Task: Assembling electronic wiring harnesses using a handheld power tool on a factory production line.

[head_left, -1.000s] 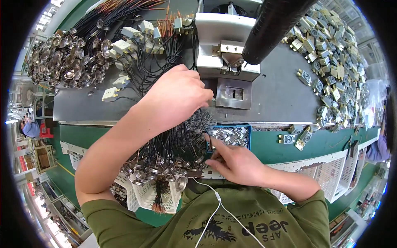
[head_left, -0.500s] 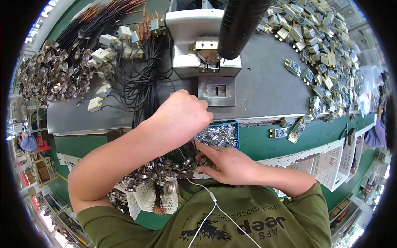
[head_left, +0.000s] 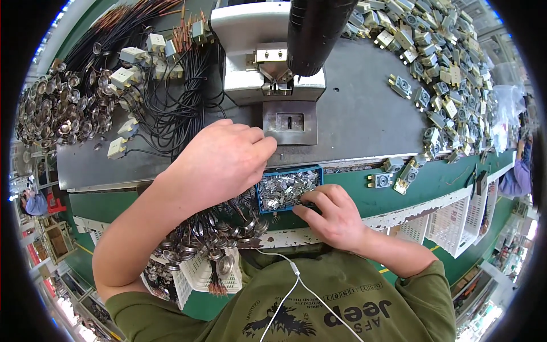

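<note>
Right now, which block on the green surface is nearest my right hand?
The leftmost grey block; the others there lie farther from your right hand.

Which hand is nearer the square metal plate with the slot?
Left. The left hand is by the lower-left corner of the metal plate; contact unclear. The right hand is farther off, at the right end of the blue tray.
</note>
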The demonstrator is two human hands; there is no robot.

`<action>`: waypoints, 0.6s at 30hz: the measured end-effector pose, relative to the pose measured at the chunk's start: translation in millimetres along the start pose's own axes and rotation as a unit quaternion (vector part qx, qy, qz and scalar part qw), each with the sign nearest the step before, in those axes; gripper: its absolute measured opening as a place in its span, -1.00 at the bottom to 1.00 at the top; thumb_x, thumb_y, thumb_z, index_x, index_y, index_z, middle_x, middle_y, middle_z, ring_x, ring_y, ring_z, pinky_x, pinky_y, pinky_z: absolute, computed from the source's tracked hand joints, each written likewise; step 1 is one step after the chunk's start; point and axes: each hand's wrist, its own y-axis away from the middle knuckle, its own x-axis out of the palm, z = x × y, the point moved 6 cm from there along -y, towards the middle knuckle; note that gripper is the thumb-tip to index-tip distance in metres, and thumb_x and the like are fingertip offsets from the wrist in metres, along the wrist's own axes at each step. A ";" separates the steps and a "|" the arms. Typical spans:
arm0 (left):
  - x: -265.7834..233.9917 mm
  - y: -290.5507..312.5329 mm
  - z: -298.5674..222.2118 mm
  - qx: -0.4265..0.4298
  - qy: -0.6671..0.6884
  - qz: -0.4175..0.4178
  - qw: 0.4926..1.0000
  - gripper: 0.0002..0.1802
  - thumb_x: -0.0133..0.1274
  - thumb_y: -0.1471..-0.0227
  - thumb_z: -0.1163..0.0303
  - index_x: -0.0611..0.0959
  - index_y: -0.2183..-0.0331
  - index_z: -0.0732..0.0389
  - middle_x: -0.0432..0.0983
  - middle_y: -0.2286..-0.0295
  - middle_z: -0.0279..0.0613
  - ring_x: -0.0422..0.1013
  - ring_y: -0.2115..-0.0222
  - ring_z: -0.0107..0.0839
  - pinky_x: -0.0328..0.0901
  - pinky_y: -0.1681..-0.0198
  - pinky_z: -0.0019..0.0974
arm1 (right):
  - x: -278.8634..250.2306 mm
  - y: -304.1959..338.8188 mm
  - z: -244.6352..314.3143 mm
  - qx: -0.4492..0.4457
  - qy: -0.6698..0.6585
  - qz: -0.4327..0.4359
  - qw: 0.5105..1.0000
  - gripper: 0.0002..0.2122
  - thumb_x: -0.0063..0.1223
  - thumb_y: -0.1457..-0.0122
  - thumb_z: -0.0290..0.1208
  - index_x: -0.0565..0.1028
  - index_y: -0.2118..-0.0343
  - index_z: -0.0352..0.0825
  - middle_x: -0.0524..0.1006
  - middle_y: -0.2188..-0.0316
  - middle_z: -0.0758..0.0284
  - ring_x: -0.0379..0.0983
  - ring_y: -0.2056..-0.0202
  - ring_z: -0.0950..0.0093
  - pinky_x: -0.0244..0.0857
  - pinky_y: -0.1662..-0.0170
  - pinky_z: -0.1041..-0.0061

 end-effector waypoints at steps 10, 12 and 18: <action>-1.4 7.6 7.4 -0.037 0.087 -0.027 0.995 -0.83 0.17 0.02 0.49 0.65 0.28 0.20 0.48 0.35 -0.20 0.48 0.34 -0.17 0.38 0.20 -0.16 | 6.1 -2.6 3.0 -0.042 -0.008 0.033 0.999 -0.65 0.13 0.07 -0.41 0.60 0.14 -0.25 0.51 0.26 0.37 0.43 0.22 0.44 0.33 0.17 0.41; -2.6 7.5 6.7 -0.039 0.087 -0.019 0.995 -0.83 0.17 0.02 0.49 0.65 0.29 0.20 0.48 0.35 -0.20 0.48 0.33 -0.18 0.38 0.20 -0.16 | 1.5 -1.4 2.5 -0.036 -0.003 0.048 0.998 -0.65 0.14 0.07 -0.41 0.61 0.13 -0.25 0.51 0.26 0.38 0.44 0.23 0.45 0.32 0.19 0.43; -2.3 6.1 7.0 -0.043 0.084 -0.013 0.995 -0.84 0.17 0.01 0.48 0.65 0.29 0.20 0.47 0.35 -0.21 0.48 0.33 -0.19 0.38 0.20 -0.18 | 3.7 2.0 1.6 -0.055 0.015 0.040 0.998 -0.60 0.14 0.10 -0.41 0.61 0.11 -0.25 0.51 0.30 0.39 0.45 0.30 0.48 0.32 0.24 0.48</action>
